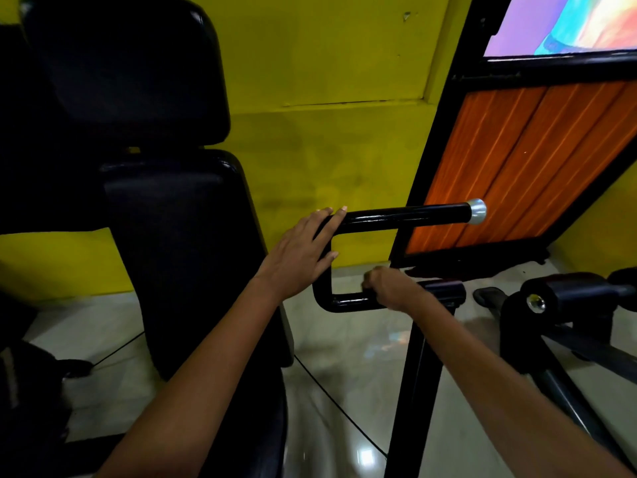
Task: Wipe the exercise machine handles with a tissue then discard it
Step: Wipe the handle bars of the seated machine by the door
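Now handle [406, 215] under left fingers [331, 222]

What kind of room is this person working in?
Most likely a gym. A black padded seat back stands at left, the left hand rests on a black U-shaped machine handle with a chrome end cap, and another padded machine sits at right.

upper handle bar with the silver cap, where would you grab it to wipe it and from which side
Grip the upper handle bar on its bare black middle stretch, between the left hand, whose straight fingers rest on the bend, and the silver end cap. Come from above and wrap the fingers over it: the bar lies about level with open space below. The right hand curls round the lower bar.
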`<state>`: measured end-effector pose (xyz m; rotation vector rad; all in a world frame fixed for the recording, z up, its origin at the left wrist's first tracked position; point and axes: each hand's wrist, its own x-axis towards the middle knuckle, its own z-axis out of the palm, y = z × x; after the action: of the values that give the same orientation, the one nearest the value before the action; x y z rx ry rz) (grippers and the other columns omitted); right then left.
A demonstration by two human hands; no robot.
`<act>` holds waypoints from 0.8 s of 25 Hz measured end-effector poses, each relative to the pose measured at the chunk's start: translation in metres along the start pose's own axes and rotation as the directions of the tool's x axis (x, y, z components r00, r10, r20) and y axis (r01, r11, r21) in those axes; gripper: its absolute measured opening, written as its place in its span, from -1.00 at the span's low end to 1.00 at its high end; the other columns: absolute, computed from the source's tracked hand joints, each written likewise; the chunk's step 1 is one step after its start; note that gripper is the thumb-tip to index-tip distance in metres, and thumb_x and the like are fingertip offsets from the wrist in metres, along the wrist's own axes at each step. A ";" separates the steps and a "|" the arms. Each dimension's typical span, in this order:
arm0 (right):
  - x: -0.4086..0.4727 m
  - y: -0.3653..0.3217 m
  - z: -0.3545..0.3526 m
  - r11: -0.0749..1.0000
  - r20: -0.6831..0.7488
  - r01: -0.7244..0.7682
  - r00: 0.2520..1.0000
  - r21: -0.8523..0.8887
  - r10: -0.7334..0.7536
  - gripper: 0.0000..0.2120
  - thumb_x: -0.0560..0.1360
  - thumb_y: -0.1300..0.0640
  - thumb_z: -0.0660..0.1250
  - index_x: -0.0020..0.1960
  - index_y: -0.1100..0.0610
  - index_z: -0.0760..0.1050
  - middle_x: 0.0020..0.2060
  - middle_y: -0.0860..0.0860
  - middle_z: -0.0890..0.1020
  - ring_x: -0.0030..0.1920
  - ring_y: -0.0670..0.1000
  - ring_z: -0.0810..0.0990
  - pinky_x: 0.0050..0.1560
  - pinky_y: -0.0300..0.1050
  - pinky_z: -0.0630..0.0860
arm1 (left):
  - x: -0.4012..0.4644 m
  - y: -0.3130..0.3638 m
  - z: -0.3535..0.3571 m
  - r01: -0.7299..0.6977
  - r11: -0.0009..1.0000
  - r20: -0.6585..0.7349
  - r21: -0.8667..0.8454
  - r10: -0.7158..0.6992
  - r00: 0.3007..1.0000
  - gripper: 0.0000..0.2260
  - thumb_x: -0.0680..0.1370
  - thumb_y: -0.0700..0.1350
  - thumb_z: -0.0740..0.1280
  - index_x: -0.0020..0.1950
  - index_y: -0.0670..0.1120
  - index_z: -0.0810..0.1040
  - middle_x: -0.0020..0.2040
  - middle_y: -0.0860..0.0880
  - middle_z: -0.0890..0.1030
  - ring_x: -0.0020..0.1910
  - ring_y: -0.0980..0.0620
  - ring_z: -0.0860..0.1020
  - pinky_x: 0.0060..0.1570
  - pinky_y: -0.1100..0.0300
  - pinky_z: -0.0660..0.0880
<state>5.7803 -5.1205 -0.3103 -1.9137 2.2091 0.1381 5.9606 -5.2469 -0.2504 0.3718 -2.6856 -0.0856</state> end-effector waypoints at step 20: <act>-0.037 -0.099 0.038 0.987 -0.674 0.150 0.735 0.060 -0.071 -0.81 0.44 0.25 0.20 -0.08 0.16 0.58 -0.15 0.08 0.56 -0.24 0.11 0.54 -0.44 -0.11 0.45 | -0.001 0.006 0.008 0.055 0.997 -0.038 -0.056 -0.057 0.998 -0.38 0.60 -0.05 0.24 0.57 -0.03 -0.01 0.47 -0.12 0.24 0.42 -0.10 0.28 0.24 0.04 0.44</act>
<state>5.8866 -5.0916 -0.3327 -2.2662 2.4055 -0.8151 5.9570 -5.2403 -0.2574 0.4274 -2.6281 -0.1659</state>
